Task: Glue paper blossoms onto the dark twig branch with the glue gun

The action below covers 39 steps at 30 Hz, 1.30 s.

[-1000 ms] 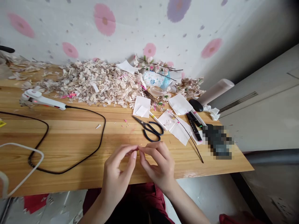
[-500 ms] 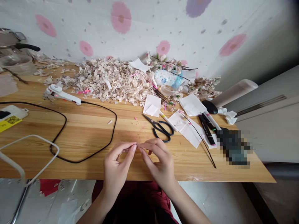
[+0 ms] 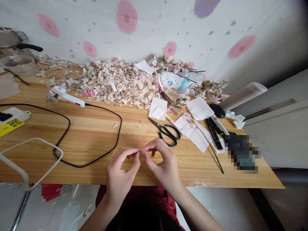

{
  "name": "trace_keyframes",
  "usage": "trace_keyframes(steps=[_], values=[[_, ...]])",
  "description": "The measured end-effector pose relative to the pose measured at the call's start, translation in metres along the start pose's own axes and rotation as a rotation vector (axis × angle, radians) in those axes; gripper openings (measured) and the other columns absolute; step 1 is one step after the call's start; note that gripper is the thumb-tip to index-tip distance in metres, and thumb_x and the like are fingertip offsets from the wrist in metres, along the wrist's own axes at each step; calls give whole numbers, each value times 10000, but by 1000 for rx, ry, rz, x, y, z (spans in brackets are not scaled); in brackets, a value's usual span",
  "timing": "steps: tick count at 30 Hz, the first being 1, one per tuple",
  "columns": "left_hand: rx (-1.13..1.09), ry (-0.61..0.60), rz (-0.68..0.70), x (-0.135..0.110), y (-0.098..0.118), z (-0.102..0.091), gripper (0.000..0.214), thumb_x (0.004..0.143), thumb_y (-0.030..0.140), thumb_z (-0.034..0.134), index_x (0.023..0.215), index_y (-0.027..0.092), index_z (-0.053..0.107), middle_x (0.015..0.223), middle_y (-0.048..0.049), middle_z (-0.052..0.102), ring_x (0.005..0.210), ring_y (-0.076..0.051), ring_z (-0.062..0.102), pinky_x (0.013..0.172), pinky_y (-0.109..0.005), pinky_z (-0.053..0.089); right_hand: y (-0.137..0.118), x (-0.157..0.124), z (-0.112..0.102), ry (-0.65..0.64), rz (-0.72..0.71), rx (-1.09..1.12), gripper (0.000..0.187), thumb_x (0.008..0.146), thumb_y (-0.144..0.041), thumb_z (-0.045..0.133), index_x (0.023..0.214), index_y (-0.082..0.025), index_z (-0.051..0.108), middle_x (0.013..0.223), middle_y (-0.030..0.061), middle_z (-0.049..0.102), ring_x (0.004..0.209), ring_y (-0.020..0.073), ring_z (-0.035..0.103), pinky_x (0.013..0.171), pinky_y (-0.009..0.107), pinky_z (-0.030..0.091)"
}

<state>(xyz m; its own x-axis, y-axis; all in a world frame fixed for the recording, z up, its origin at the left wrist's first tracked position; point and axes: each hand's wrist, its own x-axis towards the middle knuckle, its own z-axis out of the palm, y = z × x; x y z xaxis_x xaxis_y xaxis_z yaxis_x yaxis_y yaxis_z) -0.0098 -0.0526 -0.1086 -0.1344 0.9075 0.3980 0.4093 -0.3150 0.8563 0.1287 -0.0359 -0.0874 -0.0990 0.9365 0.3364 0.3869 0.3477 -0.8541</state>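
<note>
My left hand and my right hand meet fingertip to fingertip above the front of the wooden table. Each is closed in a pinch, thumb against forefinger. Whatever sits between the fingertips is too small and too covered to name. Just beyond my right hand lie black-handled scissors, blades slightly apart and pointing away to the left. Tiny pink bits are scattered left of the blades. To the right, a thin dark flower stem rests across white paper sheets.
A heap of pale petal-like scraps fills the back, beside flowering branches. At left lie a white hot glue gun, its black cord and a white frame. Black markers and a pixelated dark object are at right.
My right hand's fingers have shifted slightly, its forefinger arching higher. Both hands stay together at the same spot. The whole view has moved a little.
</note>
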Motion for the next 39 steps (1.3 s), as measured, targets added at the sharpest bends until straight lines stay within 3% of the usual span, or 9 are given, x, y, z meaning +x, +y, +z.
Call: trace_keyframes(steps=[11, 15, 18, 23, 27, 30, 34, 36, 39], values=[[17, 91, -99, 5, -9, -26, 48, 834, 167, 625, 823, 197, 660, 773, -10, 679, 716, -151, 624, 688, -254, 484, -21, 18, 13, -231, -90, -101, 86, 841, -95, 569, 841, -176, 602, 788, 25, 630, 755, 153, 584, 697, 272, 481], [42, 121, -167, 8, -23, -43, 40, 832, 225, 641, 825, 203, 674, 783, -13, 679, 726, -158, 616, 701, -263, 479, -24, 47, 29, -286, -105, -93, 61, 864, -121, 548, 879, -177, 566, 826, 26, 629, 764, 146, 596, 697, 262, 491], [88, 195, -232, 11, -34, -57, 80, 823, 274, 656, 803, 200, 681, 761, -13, 674, 693, -154, 582, 678, -263, 467, -21, 95, 64, -357, -116, -123, 89, 866, -128, 554, 948, -163, 560, 868, 38, 646, 780, 154, 618, 725, 278, 501], [201, 226, -340, 15, -40, -78, 185, 762, 370, 704, 750, 186, 715, 631, 4, 643, 553, -133, 498, 539, -246, 421, -22, 181, 159, -572, -179, -389, 291, 837, -181, 656, 1083, -84, 535, 1155, 213, 605, 1064, 293, 581, 925, 411, 452], [225, 209, -396, 14, -42, -90, 232, 747, 409, 702, 756, 180, 735, 644, -11, 677, 521, -128, 505, 490, -233, 414, -24, 218, 221, -654, -203, -358, 318, 817, -214, 709, 1065, -124, 533, 1120, 157, 647, 1043, 259, 590, 901, 351, 464], [216, 213, -410, 14, -45, -95, 255, 747, 429, 695, 780, 181, 744, 676, -28, 700, 527, -132, 522, 481, -228, 428, -23, 230, 241, -696, -190, -327, 211, 834, -174, 674, 1003, -112, 563, 1034, 134, 674, 932, 228, 621, 817, 307, 479], [184, 204, -415, 18, -50, -94, 277, 741, 454, 695, 768, 182, 737, 675, -31, 700, 510, -127, 512, 466, -224, 418, -25, 232, 215, -704, -184, -257, 94, 869, -205, 621, 933, -140, 599, 919, 48, 678, 813, 164, 607, 717, 249, 468], [174, 178, -405, 21, -52, -91, 270, 749, 448, 685, 762, 182, 731, 674, -27, 693, 520, -127, 516, 474, -223, 410, -30, 224, 177, -683, -157, -189, 98, 891, -237, 574, 891, -144, 607, 829, 20, 659, 722, 135, 583, 643, 231, 453], [161, 113, -392, 27, -52, -85, 266, 775, 443, 658, 757, 183, 712, 658, -14, 664, 531, -124, 505, 482, -223, 393, -37, 194, 95, -653, 53, 199, 142, 863, -230, 557, 796, -133, 635, 680, 9, 630, 576, 105, 539, 519, 214, 409]])
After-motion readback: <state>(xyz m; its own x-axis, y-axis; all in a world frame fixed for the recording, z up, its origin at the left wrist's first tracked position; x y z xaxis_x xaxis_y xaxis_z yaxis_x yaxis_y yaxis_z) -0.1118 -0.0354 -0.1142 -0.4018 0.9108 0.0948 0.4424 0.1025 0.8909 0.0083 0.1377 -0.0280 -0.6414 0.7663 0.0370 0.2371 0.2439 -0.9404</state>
